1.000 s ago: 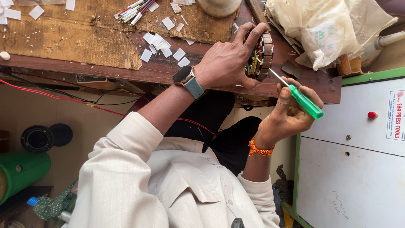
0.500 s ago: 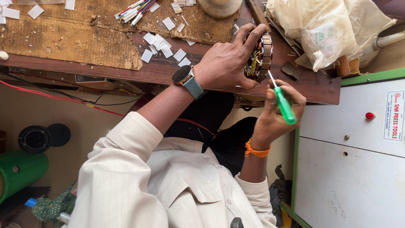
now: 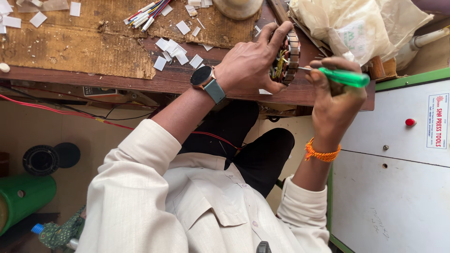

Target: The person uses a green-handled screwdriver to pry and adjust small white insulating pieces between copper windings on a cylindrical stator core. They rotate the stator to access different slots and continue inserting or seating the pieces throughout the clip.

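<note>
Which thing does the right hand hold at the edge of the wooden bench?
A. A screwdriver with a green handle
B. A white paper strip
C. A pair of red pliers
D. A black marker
A: the right hand closes around a green-handled screwdriver, whose metal tip meets the motor stator held by the left hand.

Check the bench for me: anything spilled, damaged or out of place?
Small white paper slips lie scattered loose across the wooden bench, and its brown top layer is torn and ragged along the edge. The motor stator looks intact.

glossy green plastic screwdriver (image 3: 344,77), rough wood bench (image 3: 84,51)
</note>
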A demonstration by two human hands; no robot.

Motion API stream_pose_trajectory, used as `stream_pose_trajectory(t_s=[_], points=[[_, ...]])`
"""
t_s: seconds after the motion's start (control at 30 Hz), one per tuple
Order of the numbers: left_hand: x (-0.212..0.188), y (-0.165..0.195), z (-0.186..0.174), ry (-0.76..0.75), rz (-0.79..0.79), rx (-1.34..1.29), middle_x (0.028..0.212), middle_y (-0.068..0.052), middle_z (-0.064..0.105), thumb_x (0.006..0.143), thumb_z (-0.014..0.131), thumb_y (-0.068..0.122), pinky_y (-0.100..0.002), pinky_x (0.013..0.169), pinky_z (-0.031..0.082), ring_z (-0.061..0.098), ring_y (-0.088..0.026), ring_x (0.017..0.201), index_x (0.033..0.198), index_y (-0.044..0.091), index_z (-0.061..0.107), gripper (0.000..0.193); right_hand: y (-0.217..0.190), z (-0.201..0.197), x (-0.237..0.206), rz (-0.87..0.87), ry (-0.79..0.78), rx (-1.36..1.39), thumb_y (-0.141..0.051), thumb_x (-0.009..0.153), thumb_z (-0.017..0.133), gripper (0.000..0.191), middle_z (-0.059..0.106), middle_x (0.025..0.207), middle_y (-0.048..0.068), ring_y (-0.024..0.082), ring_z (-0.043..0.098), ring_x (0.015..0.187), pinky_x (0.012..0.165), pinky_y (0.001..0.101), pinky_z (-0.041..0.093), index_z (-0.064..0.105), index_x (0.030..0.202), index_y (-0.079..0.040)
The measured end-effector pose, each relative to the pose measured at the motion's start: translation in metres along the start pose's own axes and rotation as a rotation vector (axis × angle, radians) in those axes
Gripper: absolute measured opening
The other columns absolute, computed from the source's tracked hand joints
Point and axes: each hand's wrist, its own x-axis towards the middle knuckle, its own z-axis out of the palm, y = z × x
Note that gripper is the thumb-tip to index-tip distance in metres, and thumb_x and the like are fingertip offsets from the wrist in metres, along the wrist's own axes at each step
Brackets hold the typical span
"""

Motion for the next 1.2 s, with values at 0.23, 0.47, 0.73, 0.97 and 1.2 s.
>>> stream_pose_trajectory(t_s=[0.23, 0.47, 0.73, 0.97, 1.2], points=[[0.001, -0.009, 0.007, -0.009, -0.009, 0.017, 0.146, -0.038, 0.038, 0.065, 0.093, 0.062, -0.051, 0.071, 0.063, 0.071, -0.048, 0.082, 0.156, 0.008, 0.006, 0.136, -0.012, -0.001, 0.012, -0.092, -0.090, -0.149, -0.010, 0.111, 0.081, 0.026, 0.075, 0.108, 0.012, 0.015, 0.076, 0.101, 0.092, 0.0240, 0.064, 0.063, 0.122, 0.004], [0.004, -0.011, 0.009, -0.027, -0.012, 0.004, 0.145, -0.035, 0.040, 0.064, 0.092, 0.064, -0.049, 0.071, 0.064, 0.072, -0.046, 0.081, 0.155, 0.009, 0.007, 0.137, -0.011, -0.005, 0.011, -0.161, -0.059, -0.323, -0.011, 0.108, 0.084, 0.024, 0.078, 0.105, 0.012, 0.014, 0.073, 0.090, 0.077, 0.0209, 0.057, 0.067, 0.119, 0.002], [-0.003, -0.003, 0.001, 0.012, 0.012, -0.038, 0.146, -0.036, 0.040, 0.068, 0.090, 0.060, -0.049, 0.072, 0.063, 0.072, -0.044, 0.080, 0.157, 0.005, 0.010, 0.131, -0.002, 0.018, -0.037, -0.102, 0.136, -0.042, -0.017, 0.111, 0.075, 0.026, 0.073, 0.116, 0.014, 0.018, 0.077, 0.098, 0.088, 0.0261, 0.067, 0.061, 0.119, 0.003], [0.000, 0.002, 0.001, 0.006, -0.026, -0.038, 0.144, -0.035, 0.042, 0.067, 0.088, 0.061, -0.049, 0.069, 0.062, 0.071, -0.045, 0.077, 0.155, 0.005, 0.011, 0.130, 0.008, 0.024, -0.042, -0.053, 0.137, -0.008, -0.023, 0.110, 0.071, 0.033, 0.071, 0.122, 0.016, 0.022, 0.076, 0.101, 0.092, 0.0317, 0.067, 0.058, 0.123, 0.004], [0.007, -0.003, 0.004, -0.005, -0.045, -0.059, 0.141, -0.036, 0.043, 0.064, 0.091, 0.062, -0.051, 0.070, 0.061, 0.071, -0.046, 0.081, 0.156, 0.005, 0.009, 0.135, 0.009, 0.012, -0.006, -0.011, 0.047, 0.040, -0.026, 0.111, 0.071, 0.036, 0.072, 0.116, 0.016, 0.022, 0.078, 0.101, 0.090, 0.0330, 0.069, 0.058, 0.125, 0.004]])
